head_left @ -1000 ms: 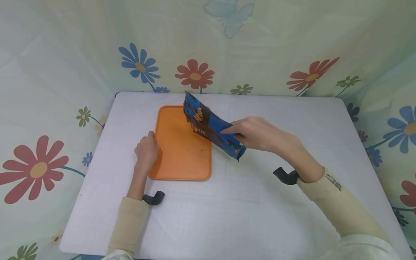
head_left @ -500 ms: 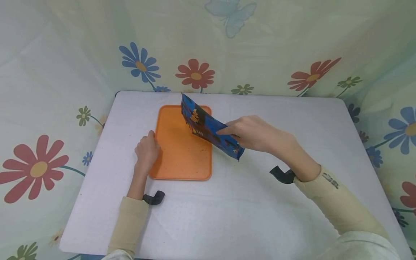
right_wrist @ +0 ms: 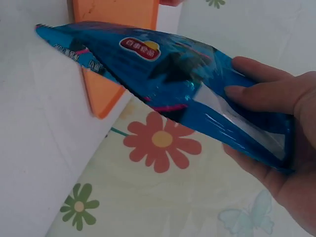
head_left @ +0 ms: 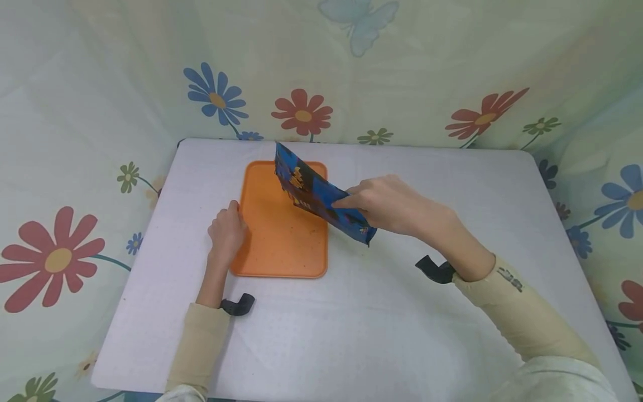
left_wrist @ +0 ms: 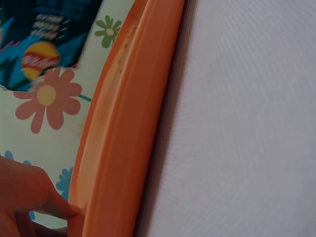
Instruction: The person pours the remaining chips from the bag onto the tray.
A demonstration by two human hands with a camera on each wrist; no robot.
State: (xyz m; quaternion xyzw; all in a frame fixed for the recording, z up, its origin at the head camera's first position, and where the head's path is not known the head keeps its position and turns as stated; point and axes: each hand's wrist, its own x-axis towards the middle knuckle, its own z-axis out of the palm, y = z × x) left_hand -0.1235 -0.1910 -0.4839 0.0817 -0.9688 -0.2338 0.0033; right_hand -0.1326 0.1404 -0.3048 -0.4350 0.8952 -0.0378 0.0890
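Observation:
My right hand (head_left: 394,204) grips a blue, dark-printed chip bag (head_left: 316,190) by its near right end. Thumb and fingers clasp the glossy bag (right_wrist: 163,74) from both sides in the right wrist view. The bag slants, its far left end over the upper part of a shallow orange tray (head_left: 271,248). Dark crumbs speckle the tray floor. At the tray's left edge, my left hand (head_left: 228,230) is curled; the left wrist view has its fingers (left_wrist: 34,192) pinching the tray's rim (left_wrist: 79,210). The bag's mouth is out of sight.
A white table (head_left: 427,335) bears the tray, left of its middle. Flower-printed curtains (head_left: 412,67) hang behind and along both sides. Black curved pieces (head_left: 238,305) are strapped at both wrists, close above the table.
My right hand and the bag have shifted slightly left, further over the tray. The left hand and the tray have stayed in place.

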